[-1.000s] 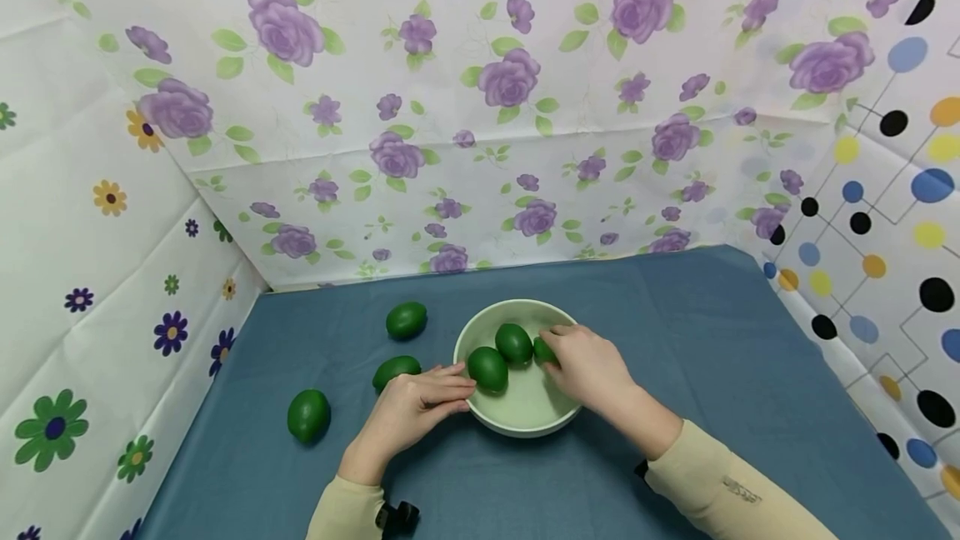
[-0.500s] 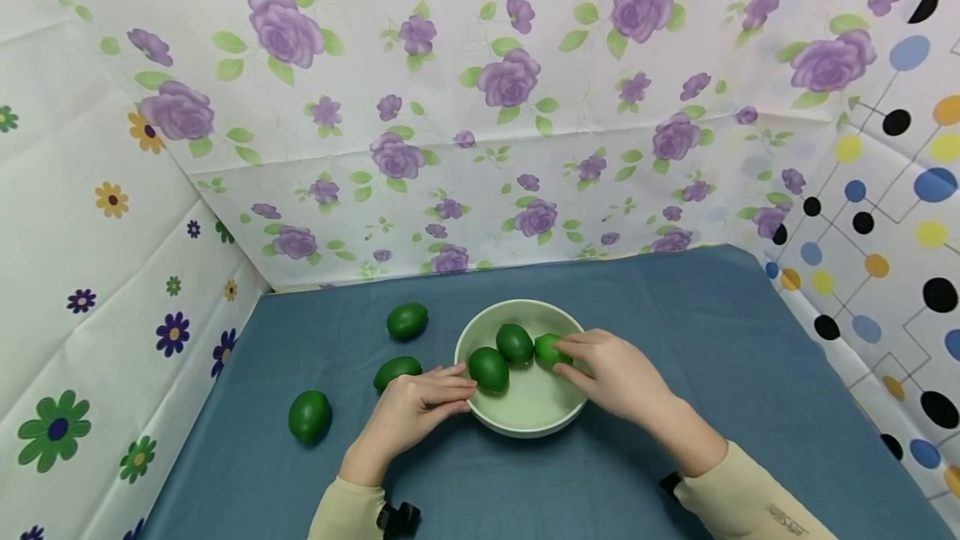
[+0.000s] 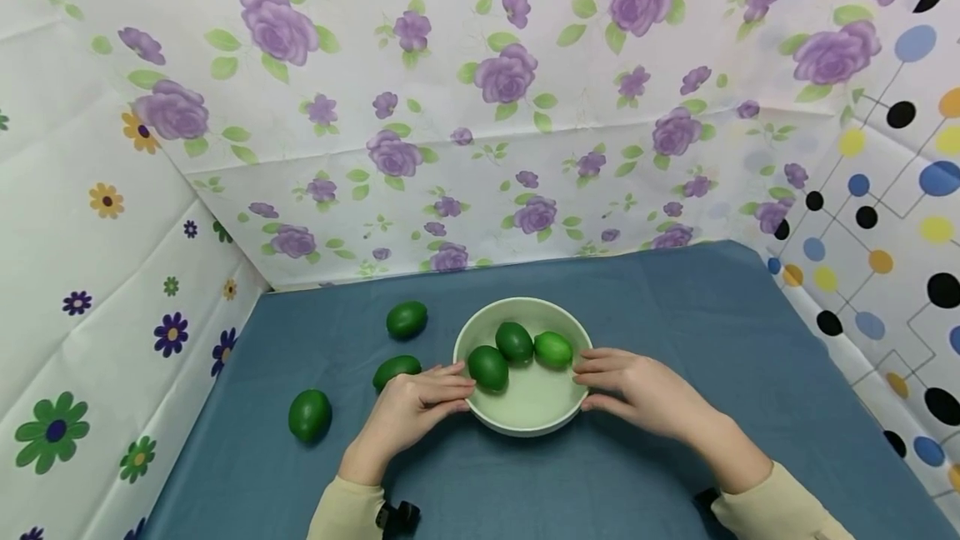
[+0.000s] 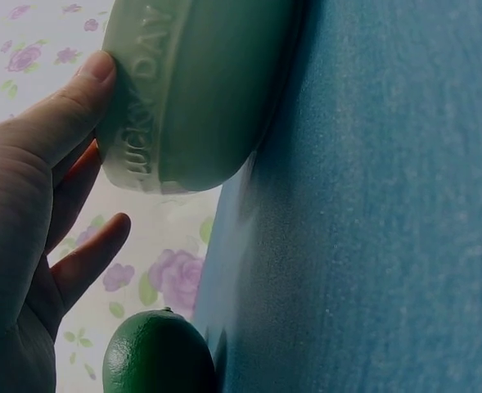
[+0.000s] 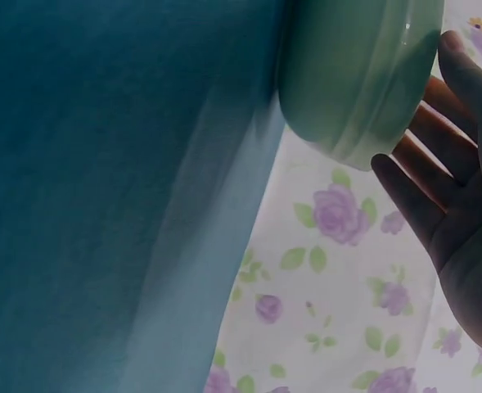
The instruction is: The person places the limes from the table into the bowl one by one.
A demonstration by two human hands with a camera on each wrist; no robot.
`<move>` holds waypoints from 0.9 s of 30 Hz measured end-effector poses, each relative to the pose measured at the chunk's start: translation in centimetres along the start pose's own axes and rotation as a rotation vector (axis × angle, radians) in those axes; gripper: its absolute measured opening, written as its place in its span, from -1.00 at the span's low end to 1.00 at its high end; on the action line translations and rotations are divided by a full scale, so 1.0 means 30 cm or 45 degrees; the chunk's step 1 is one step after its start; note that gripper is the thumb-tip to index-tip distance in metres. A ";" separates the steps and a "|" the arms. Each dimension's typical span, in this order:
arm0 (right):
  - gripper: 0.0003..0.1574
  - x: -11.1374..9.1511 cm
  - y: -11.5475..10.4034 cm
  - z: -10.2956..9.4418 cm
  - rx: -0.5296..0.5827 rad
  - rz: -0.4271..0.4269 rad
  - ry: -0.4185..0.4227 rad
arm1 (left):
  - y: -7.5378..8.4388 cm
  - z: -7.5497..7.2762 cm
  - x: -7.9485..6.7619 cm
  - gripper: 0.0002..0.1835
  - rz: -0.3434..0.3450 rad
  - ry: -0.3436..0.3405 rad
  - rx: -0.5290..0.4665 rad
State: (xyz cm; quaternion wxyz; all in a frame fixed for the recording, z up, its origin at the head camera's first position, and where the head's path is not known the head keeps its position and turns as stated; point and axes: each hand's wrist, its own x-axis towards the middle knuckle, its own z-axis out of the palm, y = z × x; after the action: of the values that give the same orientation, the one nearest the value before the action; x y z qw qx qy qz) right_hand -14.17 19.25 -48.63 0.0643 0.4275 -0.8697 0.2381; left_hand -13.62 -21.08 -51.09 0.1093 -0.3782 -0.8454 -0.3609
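A pale green bowl (image 3: 528,408) stands on the blue cloth with three limes inside: two dark ones, a left lime (image 3: 488,369) and a middle lime (image 3: 514,342), and a brighter lime (image 3: 553,350) at the right. My left hand (image 3: 411,408) touches the bowl's left rim with nearly straight fingers. Raised lettering shows on the bowl wall (image 4: 146,98) beside that thumb in the left wrist view. At the right rim my right hand (image 3: 647,390) rests extended fingers against the bowl, holding no lime. The right wrist view shows its thumb and fingers spread by the bowl wall (image 5: 355,74).
Left of the bowl lie three more dark limes: a far lime (image 3: 407,320), a lime (image 3: 396,372) just behind my left hand, and a near lime (image 3: 309,416). Blue cloth (image 3: 675,315) covers the table. Patterned sheets (image 3: 465,190) hang at the back and sides.
My right hand has let go of the bright lime in the bowl and drawn back right to the rim. The left hand has stayed at the left rim.
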 end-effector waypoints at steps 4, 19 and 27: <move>-0.51 -0.011 0.008 0.009 0.004 -0.036 0.030 | 0.001 -0.001 -0.002 -0.68 0.010 -0.003 -0.009; -0.57 -0.001 0.011 0.013 0.031 0.019 0.074 | -0.006 0.002 0.006 -0.68 0.029 0.001 -0.001; -0.56 0.000 -0.005 0.012 -0.084 0.044 0.099 | -0.002 -0.001 0.004 -0.69 -0.008 -0.018 -0.006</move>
State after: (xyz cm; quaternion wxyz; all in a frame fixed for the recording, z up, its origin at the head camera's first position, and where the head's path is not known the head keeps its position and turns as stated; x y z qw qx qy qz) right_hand -14.01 19.01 -48.90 0.1081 0.4005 -0.8812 0.2269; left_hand -13.74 -21.06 -51.04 0.1015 -0.3784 -0.8465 -0.3605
